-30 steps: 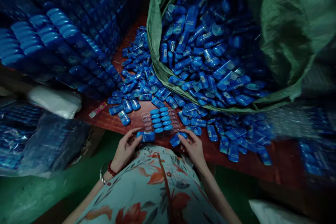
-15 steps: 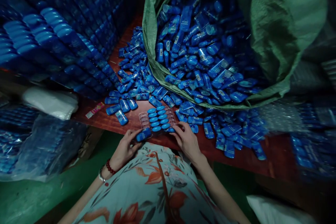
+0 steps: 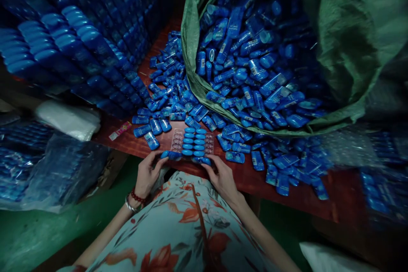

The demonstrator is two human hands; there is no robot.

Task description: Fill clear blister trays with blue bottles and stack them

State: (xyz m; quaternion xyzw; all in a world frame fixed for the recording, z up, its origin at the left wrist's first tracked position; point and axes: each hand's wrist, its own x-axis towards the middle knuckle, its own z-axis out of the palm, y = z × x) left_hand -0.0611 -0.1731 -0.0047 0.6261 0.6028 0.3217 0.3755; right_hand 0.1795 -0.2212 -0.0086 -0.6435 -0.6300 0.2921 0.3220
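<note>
A clear plastic tray [image 3: 177, 139] lies at the table's front edge, with two columns of small blue containers [image 3: 188, 140] set side by side in its middle. My left hand [image 3: 149, 173] pinches a blue labelled container [image 3: 172, 154] at the tray's near left corner. On the other side, the fingers of my right hand [image 3: 223, 177] close on a similar blue container [image 3: 201, 160] at the near right end. Both containers lie crosswise, their inner ends close to the tray's nearest slots. Whether they touch the slots I cannot tell.
A big green woven sack [image 3: 191, 68] full of blue containers leans open at the back right. Loose containers [image 3: 168, 93] spill around it. Tall stacks of blue packs [image 3: 79, 38] rise at the left, near a white plastic roll [image 3: 68, 120] and a pink-and-white wrapper [image 3: 120, 131].
My left hand has brought its container rightward, level with the tray's near end. The tray now lies straighter, and the whole view has shifted slightly.
</note>
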